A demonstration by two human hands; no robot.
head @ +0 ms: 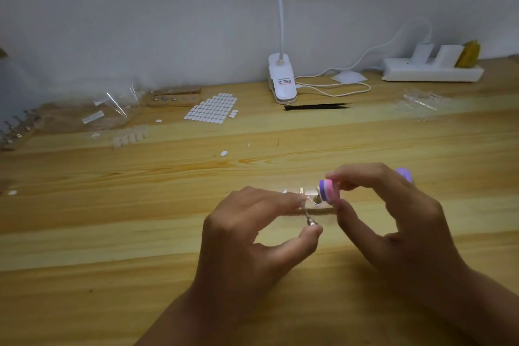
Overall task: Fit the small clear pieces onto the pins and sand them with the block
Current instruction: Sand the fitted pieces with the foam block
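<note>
Currently the left hand (247,236) pinches a thin metal pin (309,218) between curled thumb and forefinger, the thumb at its lower end and the forefinger near its upper tip. The small clear piece (307,200) on that tip shows only as a faint glint, and its shape cannot be made out. The right hand (398,222) grips a small purple, pink and white layered sanding block (328,190) between thumb and curled fingers. The block's end sits just beside the pin tip; whether they touch cannot be told. Both are held low over the light wooden table (140,233), near its front centre. Under the fingers lies a low pale strip (320,207), largely covered by both hands and blurred. A lilac rounded object (404,174) is mostly hidden behind the right fingers. Farther back are a sheet of white oval pads (210,108), black tweezers (317,106), a white clip lamp base (281,78) and a white power strip (432,71). At far left, crumpled clear plastic bags (112,109) are out of focus.
</note>
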